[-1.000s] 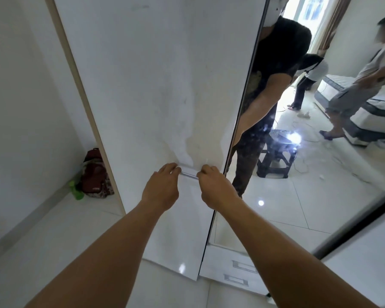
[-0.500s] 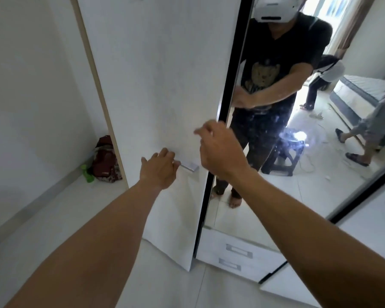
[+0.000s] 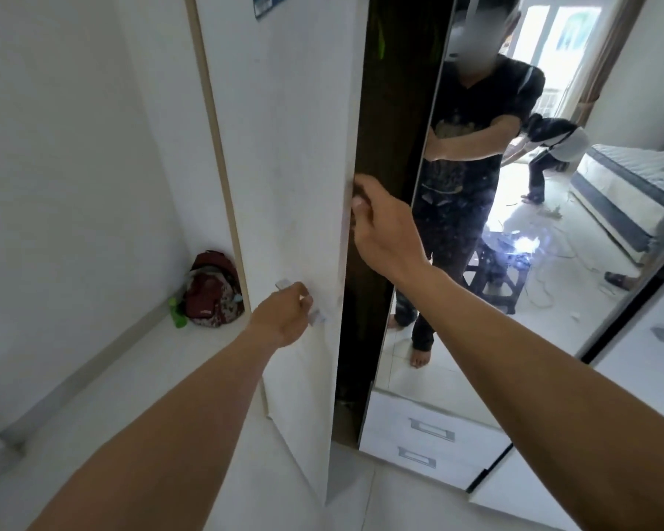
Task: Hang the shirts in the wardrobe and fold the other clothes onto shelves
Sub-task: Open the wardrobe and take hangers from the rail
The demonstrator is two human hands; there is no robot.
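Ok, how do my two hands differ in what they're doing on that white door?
The left hand grips the handle on the face of the door; the right hand curls its fingers round the door's free edge. The left hand sits low on the door, the right hand higher up. Shared: both hold the same door, which stands ajar.

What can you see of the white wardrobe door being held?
The wardrobe door is a flat white panel, looks like laminate, with faint smudges and a blue sticker near its top. It stands partly open, showing a dark gap beside the mirror door. The left hand grips its small metal handle; the right hand curls round its free edge.
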